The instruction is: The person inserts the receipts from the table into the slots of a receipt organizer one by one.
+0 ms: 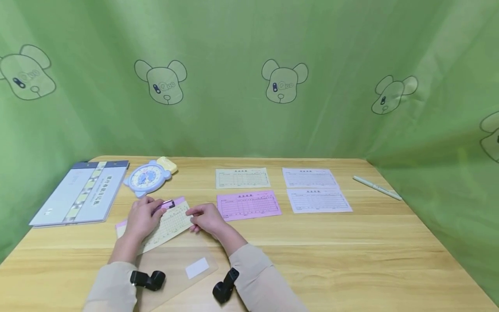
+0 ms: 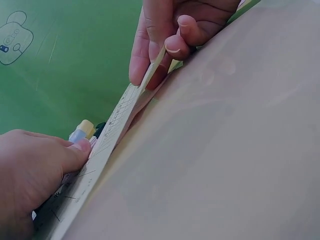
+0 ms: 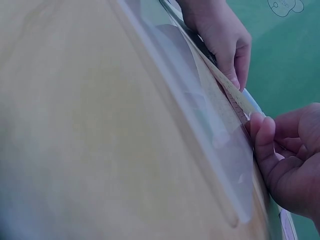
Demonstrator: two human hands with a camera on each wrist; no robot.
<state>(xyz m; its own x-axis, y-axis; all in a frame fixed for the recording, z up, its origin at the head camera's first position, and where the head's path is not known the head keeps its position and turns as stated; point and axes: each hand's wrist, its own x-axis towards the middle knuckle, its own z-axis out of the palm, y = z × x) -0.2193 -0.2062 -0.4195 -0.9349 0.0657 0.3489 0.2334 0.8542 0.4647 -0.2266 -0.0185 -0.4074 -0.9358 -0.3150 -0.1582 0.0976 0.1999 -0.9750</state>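
A pale yellow printed slip (image 1: pixel 171 225) lies at a slant over a pink sheet (image 1: pixel 121 224), whose edge shows along the top. My left hand (image 1: pixel 141 219) holds a small metal clip with a black end (image 1: pixel 168 203) at the slip's upper edge; part of the clip is hidden by the fingers. My right hand (image 1: pixel 208 217) pinches the slip's right end between thumb and finger. In the left wrist view the slip (image 2: pixel 112 132) bends upward there. Beneath and in front extends a translucent plastic folder (image 1: pixel 171 264) with a white label (image 1: pixel 197 268).
Right of the hands lie a pink form (image 1: pixel 249 205), a pale green form (image 1: pixel 241 178) and two white forms (image 1: pixel 309 177). A pen (image 1: pixel 376 187) lies at the right edge. At left are a ledger book (image 1: pixel 79 193), a blue clock (image 1: pixel 147 178) and a yellow block (image 1: pixel 167 164).
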